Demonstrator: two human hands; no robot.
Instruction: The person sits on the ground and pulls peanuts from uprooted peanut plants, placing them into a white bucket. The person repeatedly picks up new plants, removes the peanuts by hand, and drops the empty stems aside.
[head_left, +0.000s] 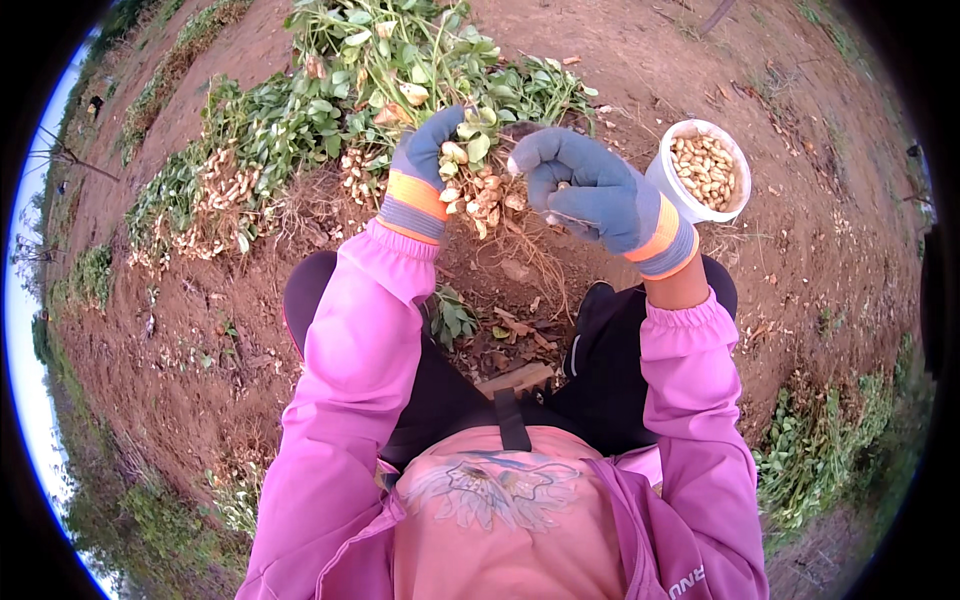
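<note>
My left hand (430, 154), in a blue-grey work glove with an orange-striped cuff, grips the stems of an uprooted peanut plant. Its cluster of peanut pods (478, 196) hangs between my hands, with thin roots trailing below. My right hand (589, 187), gloved alike, is beside the cluster with its fingers curled; a pod shows between thumb and fingers. To the right of that hand, a white plastic bucket (661, 182) holds loose peanut pods (703, 171).
Uprooted peanut plants (277, 124) lie heaped ahead and to the left, their pods (225, 180) exposed. More leafy plants (825, 450) lie at the lower right. Between my legs are dry leaves (517, 326) and a small green sprig (451, 316) on reddish soil.
</note>
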